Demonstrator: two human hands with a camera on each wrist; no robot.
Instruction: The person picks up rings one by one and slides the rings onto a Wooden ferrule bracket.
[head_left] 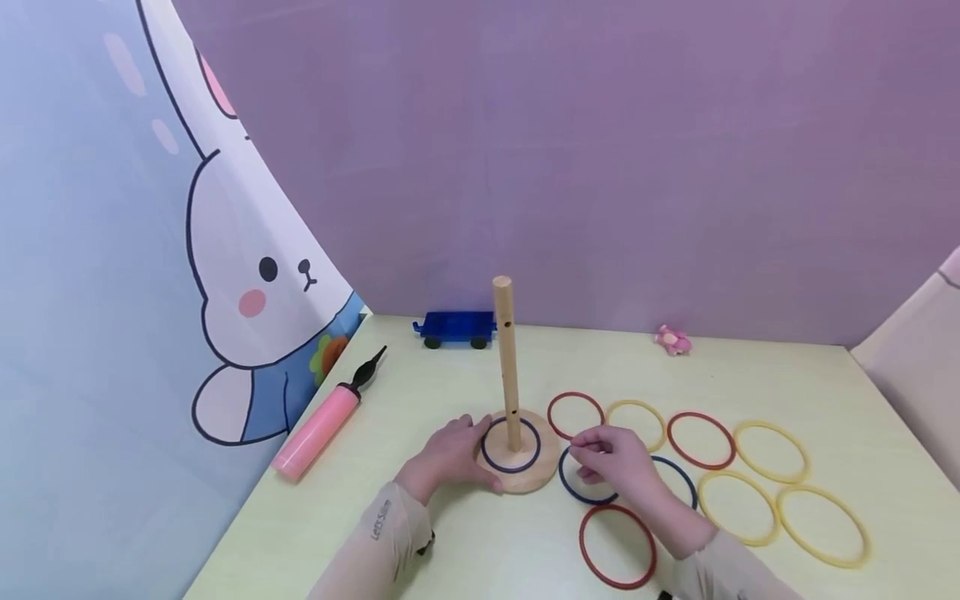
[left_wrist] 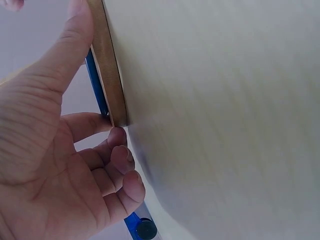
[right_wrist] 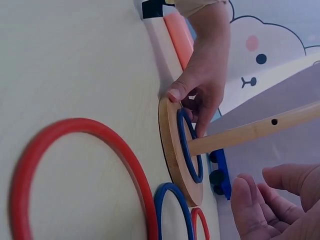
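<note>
A wooden post (head_left: 507,358) rises from a round wooden base (head_left: 550,460), and a dark blue ring (head_left: 539,450) lies flat on the base around the post. My left hand (head_left: 452,457) grips the base's left edge, thumb at the near side and fingers at the far side; the left wrist view shows the thumb and index finger against its rim. Over a second blue ring (head_left: 570,492) hovers my right hand (head_left: 622,467), fingers loosely bent. In the right wrist view its thumb and fingers stand apart with nothing between them. A third blue ring (head_left: 687,477) is partly hidden behind that hand.
Red and yellow rings lie right of the base, including a red ring (head_left: 582,546) nearest me and a yellow ring (head_left: 867,542) farthest right. A pink hand pump (head_left: 318,433) lies at the left edge. A blue toy wagon (head_left: 457,327) and small pink toy (head_left: 672,340) sit at the back.
</note>
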